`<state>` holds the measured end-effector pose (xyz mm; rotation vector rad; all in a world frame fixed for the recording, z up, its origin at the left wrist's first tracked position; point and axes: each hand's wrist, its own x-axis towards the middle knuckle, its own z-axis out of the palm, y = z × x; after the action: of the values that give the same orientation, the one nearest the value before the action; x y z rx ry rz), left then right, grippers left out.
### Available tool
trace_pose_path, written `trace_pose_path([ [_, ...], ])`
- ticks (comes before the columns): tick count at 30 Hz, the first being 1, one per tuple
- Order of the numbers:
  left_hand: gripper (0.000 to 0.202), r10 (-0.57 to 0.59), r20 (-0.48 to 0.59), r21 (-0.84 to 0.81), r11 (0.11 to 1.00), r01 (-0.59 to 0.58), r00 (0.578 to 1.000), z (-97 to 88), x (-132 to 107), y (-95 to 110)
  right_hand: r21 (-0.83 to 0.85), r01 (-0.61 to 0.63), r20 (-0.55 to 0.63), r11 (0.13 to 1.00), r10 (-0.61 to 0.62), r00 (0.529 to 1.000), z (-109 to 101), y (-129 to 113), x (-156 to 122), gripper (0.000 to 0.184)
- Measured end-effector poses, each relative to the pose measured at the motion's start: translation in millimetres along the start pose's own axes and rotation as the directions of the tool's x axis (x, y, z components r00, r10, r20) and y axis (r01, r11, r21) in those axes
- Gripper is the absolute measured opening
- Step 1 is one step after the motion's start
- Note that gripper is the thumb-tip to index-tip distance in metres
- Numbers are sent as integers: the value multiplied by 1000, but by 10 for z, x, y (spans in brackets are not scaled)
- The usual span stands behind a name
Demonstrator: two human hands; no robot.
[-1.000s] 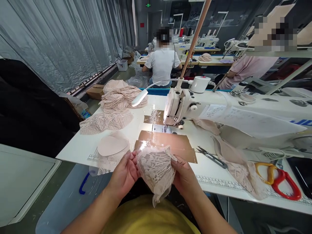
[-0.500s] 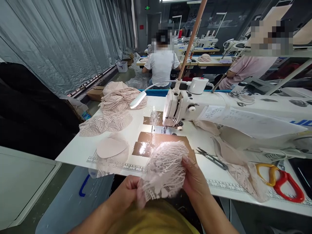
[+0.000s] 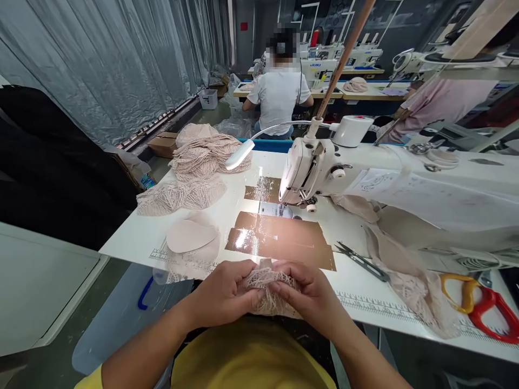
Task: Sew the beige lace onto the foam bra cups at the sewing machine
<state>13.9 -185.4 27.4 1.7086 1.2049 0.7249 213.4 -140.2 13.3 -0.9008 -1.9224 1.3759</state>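
Note:
A pale pink lace piece [image 3: 272, 307] is bunched between my two hands at the table's front edge. My left hand [image 3: 229, 292] pinches its left side, thumb on top. Its other side is gripped by my right hand [image 3: 308, 292], with the thumb close to the left one. Just beyond my hands, brown tape [image 3: 284, 240] covers the table in front of the white sewing machine [image 3: 304, 170]. To the left lies a smooth oval fabric piece [image 3: 190, 236] on sheer lace. The lower part of the held lace is partly hidden by my fingers.
Stacked lace pieces [image 3: 206, 154] lie at the back left beneath a small lamp [image 3: 240, 155]. Thread snips [image 3: 363, 262], more lace fabric [image 3: 417, 286] and red-and-yellow-handled scissors [image 3: 490, 313] lie at right. A person in a white shirt [image 3: 279, 100] sits ahead.
The lace was spread out and held up over the tape. Now it is lower, nearer my body and gathered, with my hands closer together. The view has shifted slightly.

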Motion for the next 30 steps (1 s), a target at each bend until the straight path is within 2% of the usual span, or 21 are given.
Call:
trace_pose_path([
  [3, 15, 54, 33, 65, 996, -56, 998, -20, 44, 16, -26, 74, -26, 997, -75, 997, -49, -18, 15, 16],
  [5, 13, 79, 68, 61, 995, -83, 995, -47, 74, 39, -15, 46, -89, 999, -47, 995, -45, -36, 33, 15],
  [7, 6, 89, 95, -3, 996, -89, 991, -71, 105, 54, 5, 1, -142, 1000, 0, 990, -26, -41, 53, 17],
  [10, 19, 74, 80, -124, 990, -63, 994, -94, 163, 40, 11, -36, -183, 999, 37, 982, -7, -21, 88, 20],
  [18, 29, -2, 28, -249, 968, 9, 1000, -97, 346, -92, 84, -123, -159, 989, 135, 978, -74, 60, 184, 24],
  [22, 31, -46, 51, -370, 927, 61, 998, -88, 432, -121, 154, -166, -168, 974, 191, 967, -119, 102, 238, 26],
  [27, 30, -38, 60, -394, 917, 59, 997, -103, 529, -135, 249, -230, -109, 941, 263, 959, -189, 107, 307, 26],
  [30, 27, -73, 124, -511, 850, 127, 990, -116, 574, -144, 241, -226, -100, 944, 256, 961, -236, 67, 327, 27],
])
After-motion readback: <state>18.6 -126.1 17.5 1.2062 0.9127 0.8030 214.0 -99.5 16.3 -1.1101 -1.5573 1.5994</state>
